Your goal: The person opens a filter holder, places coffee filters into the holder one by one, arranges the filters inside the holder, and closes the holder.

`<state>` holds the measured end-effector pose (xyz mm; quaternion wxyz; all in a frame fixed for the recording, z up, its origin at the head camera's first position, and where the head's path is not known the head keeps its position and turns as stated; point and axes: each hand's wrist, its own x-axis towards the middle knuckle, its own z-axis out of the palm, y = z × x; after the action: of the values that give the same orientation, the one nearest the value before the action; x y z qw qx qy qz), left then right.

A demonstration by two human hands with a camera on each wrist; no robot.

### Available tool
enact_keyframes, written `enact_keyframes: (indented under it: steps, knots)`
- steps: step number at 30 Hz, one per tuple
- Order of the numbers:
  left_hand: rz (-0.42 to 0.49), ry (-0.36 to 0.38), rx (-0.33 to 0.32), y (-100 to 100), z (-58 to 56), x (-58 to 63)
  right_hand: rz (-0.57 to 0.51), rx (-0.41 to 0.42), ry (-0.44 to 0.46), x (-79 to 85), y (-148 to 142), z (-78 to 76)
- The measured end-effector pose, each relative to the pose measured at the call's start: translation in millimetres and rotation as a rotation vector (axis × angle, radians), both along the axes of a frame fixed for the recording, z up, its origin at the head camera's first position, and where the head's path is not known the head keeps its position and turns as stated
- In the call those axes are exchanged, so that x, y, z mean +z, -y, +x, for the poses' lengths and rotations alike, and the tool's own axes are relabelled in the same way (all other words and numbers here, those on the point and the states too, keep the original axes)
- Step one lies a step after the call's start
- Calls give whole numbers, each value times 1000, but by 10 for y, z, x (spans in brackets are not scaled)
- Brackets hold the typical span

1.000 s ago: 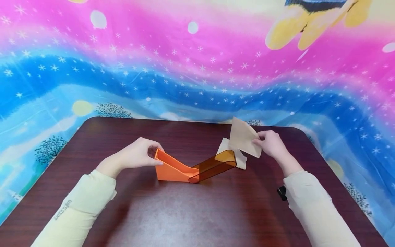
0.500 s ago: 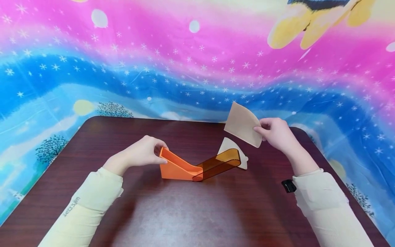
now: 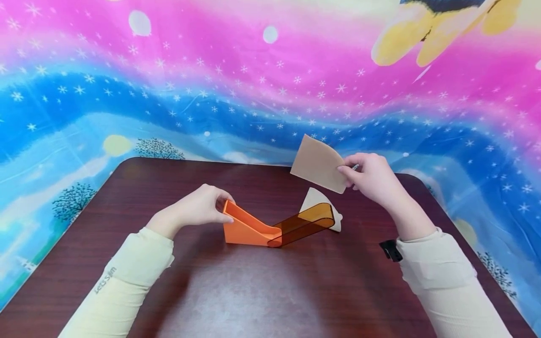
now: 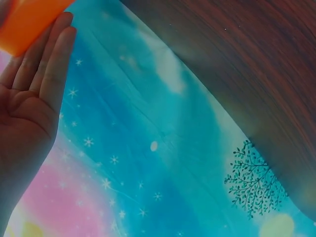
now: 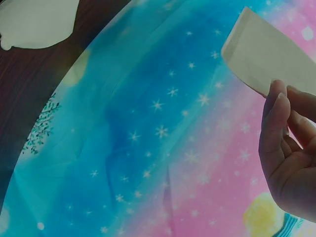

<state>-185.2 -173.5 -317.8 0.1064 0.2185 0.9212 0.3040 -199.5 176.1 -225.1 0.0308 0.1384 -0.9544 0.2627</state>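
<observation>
My left hand (image 3: 198, 206) grips the tall end of an orange box (image 3: 247, 230), thumb on the near side, fingers partly hidden behind it. The box stands on the table with its hinged, see-through brown lid (image 3: 306, 224) swung open to the right. In the left wrist view the fingers of my left hand (image 4: 32, 108) lie along the orange wall. Raised above the far side of the table, a tan paper coffee filter (image 3: 318, 163) is pinched at its right corner by my right hand (image 3: 369, 176). The right wrist view shows the filter (image 5: 269, 54) between thumb and fingers.
A cream fan-shaped piece (image 3: 313, 201) with a small round knob lies behind the lid, partly covered by it. The dark wood table (image 3: 203, 291) ends at a printed snowflake backdrop (image 3: 236, 94). A black clip (image 3: 390, 251) shows at the right cuff.
My right hand has lifted the coffee filter up from over the fan-shaped piece, then moved it slightly left. The left hand keeps its hold on the orange box; the view has shifted a little.
</observation>
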Motion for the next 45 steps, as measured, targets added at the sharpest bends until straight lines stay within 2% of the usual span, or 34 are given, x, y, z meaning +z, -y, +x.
enact_keyframes:
  steps: [5,10,17,36,45]
  knots:
    - [-33,-12,2,-1,-5,10,16,22,13,4,88,32]
    - [-109,-49,12,-11,-4,39,49,47,35,-4,166,58]
    - [-186,-82,27,-33,17,70,86,118,32,-59,295,94]
    - [-187,-87,37,-38,20,62,166,236,70,-359,599,69]
    - [-172,-75,46,-39,15,56,197,250,111,-484,724,63]
